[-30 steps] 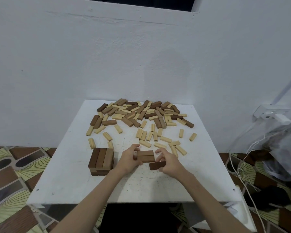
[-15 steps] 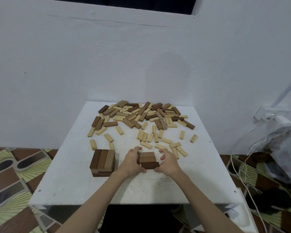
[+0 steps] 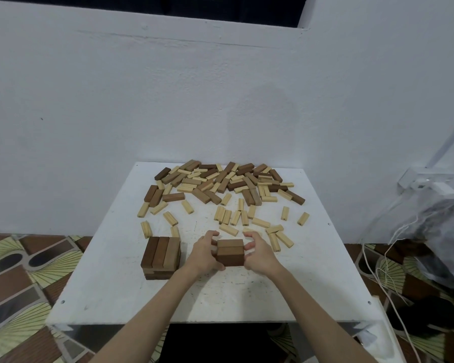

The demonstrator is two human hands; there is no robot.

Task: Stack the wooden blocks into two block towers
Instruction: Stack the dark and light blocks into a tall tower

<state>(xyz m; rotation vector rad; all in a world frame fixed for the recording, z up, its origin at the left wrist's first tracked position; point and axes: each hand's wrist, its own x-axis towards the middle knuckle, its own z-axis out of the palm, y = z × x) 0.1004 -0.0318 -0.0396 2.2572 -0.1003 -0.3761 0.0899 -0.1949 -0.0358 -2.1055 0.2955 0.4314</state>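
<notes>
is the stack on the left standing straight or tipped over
Standing straight. The left stack sits flat on the white table, its top layer of three dark blocks level above crossed layers, with neither hand touching it.

Both hands cup a small brown stack [image 3: 230,252] on the white table [image 3: 247,297]: left hand [image 3: 204,254], right hand [image 3: 258,254]. A taller stack [image 3: 161,254] stands just left; loose blocks [image 3: 220,189] lie scattered behind.
</notes>
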